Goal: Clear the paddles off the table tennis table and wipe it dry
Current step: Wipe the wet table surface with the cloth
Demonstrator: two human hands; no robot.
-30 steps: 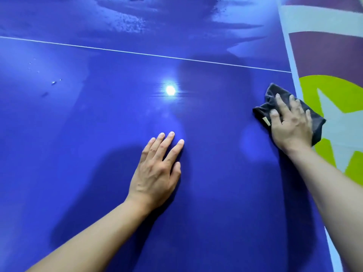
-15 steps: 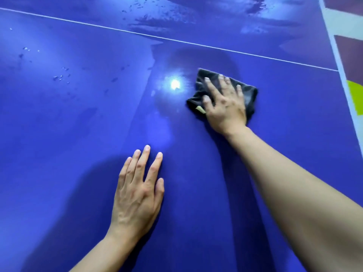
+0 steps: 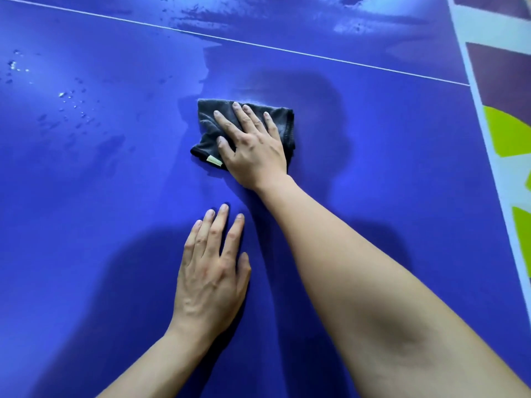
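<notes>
The right hand [image 3: 254, 145] lies flat on a dark grey cloth [image 3: 211, 122] and presses it onto the blue surface [image 3: 86, 239]. Its fingers [image 3: 228, 122] are straight and a little spread, not curled round the cloth. The hand hides the middle of the cloth, so only its left part and its edges show. A small pale tag [image 3: 214, 160] peeks out at the near left corner, just beside the thumb. Whether the heel of the hand sits on the cloth or on the bare surface is hard to tell.

The left hand [image 3: 212, 280] rests flat on the surface, nearer to the person. Its fingers [image 3: 214, 234] are straight and loose and hold nothing. Both arms are cut off by the bottom edge.

The cloth sits near the middle of the view, a little below a thin white line [image 3: 316, 54] that runs across the surface. To the left of the cloth are small drops [image 3: 71, 96] of water. Beyond the line are wet smears [image 3: 201, 14], blurry and cut off at the top. The surface runs out of view on the left, top and bottom. On the right, past the surface, the floor [image 3: 505, 130] shows green and purple shapes, but only parts of them.
</notes>
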